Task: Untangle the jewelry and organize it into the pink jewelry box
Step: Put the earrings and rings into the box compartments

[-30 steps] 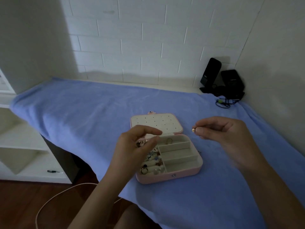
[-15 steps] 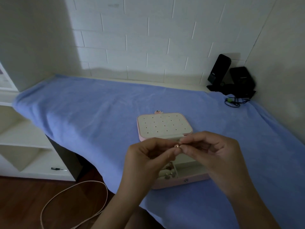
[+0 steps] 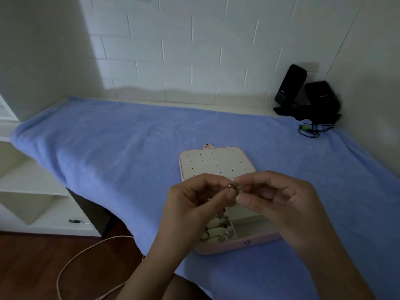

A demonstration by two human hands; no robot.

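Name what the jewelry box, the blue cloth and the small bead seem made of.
Jewelry box: probably faux leather, smooth matte pink, with a snap stud. Blue cloth: likely terry towel, fuzzy nap. Bead: perhaps metal or pearl; coppery gloss, too small to tell.

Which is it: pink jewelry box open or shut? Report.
Open. The pink jewelry box has its lid laid back on the blue towel, holed panel up; rings show inside.

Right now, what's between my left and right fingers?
A small gold stud, pinched by the left hand and right hand over the pink jewelry box; head view.
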